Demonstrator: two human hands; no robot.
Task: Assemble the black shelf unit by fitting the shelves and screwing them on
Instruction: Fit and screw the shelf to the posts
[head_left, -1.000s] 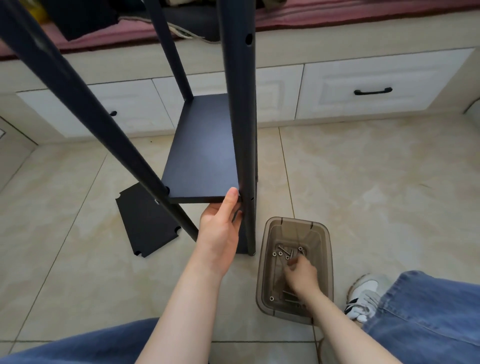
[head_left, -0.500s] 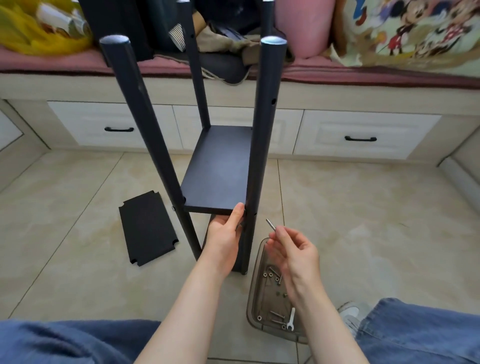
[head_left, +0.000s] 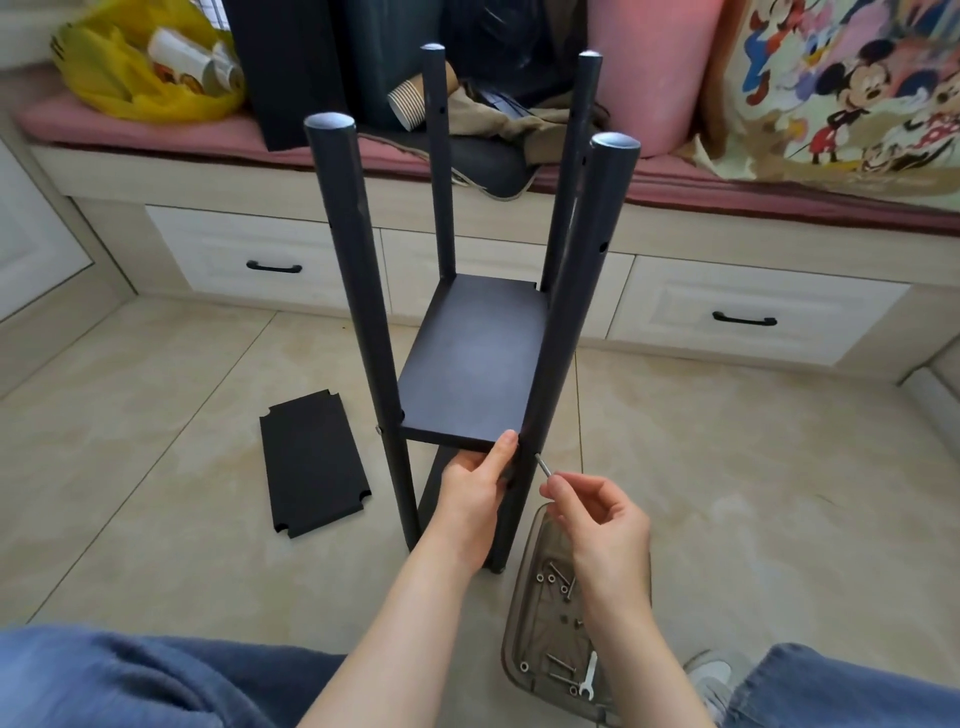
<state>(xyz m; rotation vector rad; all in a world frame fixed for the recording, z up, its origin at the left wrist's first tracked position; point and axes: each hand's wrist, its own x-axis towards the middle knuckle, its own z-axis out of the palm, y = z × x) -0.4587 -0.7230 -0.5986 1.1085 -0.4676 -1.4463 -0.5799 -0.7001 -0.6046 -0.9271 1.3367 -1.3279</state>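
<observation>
Since a second ago: the right hand (head_left: 602, 514) has left the tray (head_left: 521, 618) and come up to centre frame with a screw (head_left: 544, 465). The left hand (head_left: 475, 486) has not shifted. The view has tipped upward, so all four post tops now show.

Shelf unit: four black posts upright on the tiled floor, centre of the frame. One black shelf (head_left: 478, 364) sits level between them, about halfway up. A screw head shows on the near left post (head_left: 358, 312) at shelf height.

Left hand: grips the shelf's front right corner, thumb lying up over the front edge, fingers curled beneath.

Right hand: pinches the screw between thumb and forefinger. The tip points up-left at the near right post (head_left: 571, 312), just under the shelf edge. Tip looks to be at the post surface; actual contact cannot be made out from here.

Floor, left of the unit: a loose black shelf panel (head_left: 311, 462) with notched corners, lying flat.

Floor, lower right: the smoky clear tray holds more screws (head_left: 558, 579) and a small flat wrench (head_left: 589, 675). The right forearm crosses above it.

Top of frame: cushioned bench over white drawers, carrying a yellow bag (head_left: 140, 78) and a cartoon pillow (head_left: 857, 88).
</observation>
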